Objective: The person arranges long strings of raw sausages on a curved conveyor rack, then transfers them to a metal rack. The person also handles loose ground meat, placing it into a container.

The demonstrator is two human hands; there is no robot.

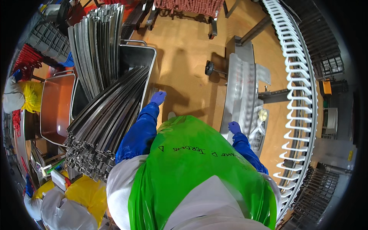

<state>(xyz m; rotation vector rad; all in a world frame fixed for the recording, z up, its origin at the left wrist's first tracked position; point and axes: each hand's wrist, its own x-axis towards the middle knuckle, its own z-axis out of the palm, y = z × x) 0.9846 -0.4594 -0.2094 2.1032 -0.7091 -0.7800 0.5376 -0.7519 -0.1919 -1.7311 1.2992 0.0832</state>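
Observation:
My left hand (158, 98), in a purple glove, hangs beside the right wall of a steel tub (154, 61). Its fingers look curled, and nothing shows in them. Two big bundles of long metal sticks stand in that tub: an upper bundle (96, 51) and a lower bundle (107, 118) that leans towards me past my left sleeve. On the other side my right hand (234, 127), also gloved in purple, is curled into a fist with nothing visible in it. It is over or beside the edge of a long stainless steel trough (234, 95).
A curved conveyor with white plastic hooks (299, 109) runs along the right. Linked sausages (189, 7) hang on a wheeled rack ahead. Left stands another steel tub (56, 107). Co-workers in yellow aprons (87, 195) are at lower left. A black knob (209, 68) juts from the trough.

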